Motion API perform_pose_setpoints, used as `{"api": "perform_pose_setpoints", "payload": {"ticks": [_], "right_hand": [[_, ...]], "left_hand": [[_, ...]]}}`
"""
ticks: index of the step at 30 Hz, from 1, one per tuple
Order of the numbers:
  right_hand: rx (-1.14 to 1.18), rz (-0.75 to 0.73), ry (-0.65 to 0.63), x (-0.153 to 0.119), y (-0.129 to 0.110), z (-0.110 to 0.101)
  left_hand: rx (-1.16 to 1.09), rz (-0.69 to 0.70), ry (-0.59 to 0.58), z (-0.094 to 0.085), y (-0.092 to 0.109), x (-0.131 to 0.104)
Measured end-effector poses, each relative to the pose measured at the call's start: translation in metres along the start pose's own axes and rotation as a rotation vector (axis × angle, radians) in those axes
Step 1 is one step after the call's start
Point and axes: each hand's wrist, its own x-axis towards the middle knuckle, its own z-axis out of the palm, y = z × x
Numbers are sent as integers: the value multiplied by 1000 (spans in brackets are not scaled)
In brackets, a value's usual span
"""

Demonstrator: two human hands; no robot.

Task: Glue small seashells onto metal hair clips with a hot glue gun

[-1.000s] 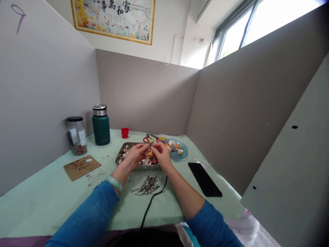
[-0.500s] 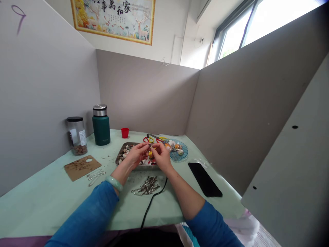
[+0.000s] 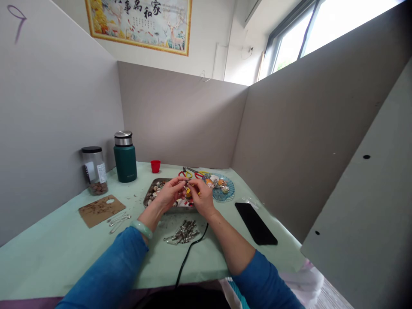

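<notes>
My left hand [image 3: 170,194] and my right hand [image 3: 202,196] meet above a metal tray [image 3: 148,189] full of small pieces. Between the pinched fingertips of both hands is a small dark item, too small to make out. Something yellow hangs or lies just below the fingers. A pale green bangle [image 3: 142,229] circles my left wrist. Nearer to me, a pile of small metal parts [image 3: 185,232] lies on the green cloth, with a black cable [image 3: 189,251] beside it. Right of the hands stands a blue glass plate [image 3: 229,194] holding orange and silvery pieces.
Pliers and scissors with coloured handles [image 3: 185,173] lie behind the tray, near a red cup [image 3: 155,166]. On the left are a green flask [image 3: 125,162], a jar [image 3: 95,171], a brown card [image 3: 98,211] and large pins [image 3: 119,222]. A black phone [image 3: 255,223] lies right.
The whole view has shifted slightly. My hands stay together over the tray, with only small finger movements.
</notes>
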Motion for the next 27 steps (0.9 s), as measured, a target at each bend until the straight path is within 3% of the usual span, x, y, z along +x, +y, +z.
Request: {"api": "perform_pose_setpoints", "payload": {"ticks": [6, 19, 27], "right_hand": [[-18, -23, -32, 1, 2, -1], [53, 153, -48, 0, 2, 1], [61, 114, -27, -1, -1, 0]], "left_hand": [[84, -5, 40, 2, 1, -1], [-30, -76, 62, -2, -3, 3], [-74, -52, -5, -4, -3, 2]]}}
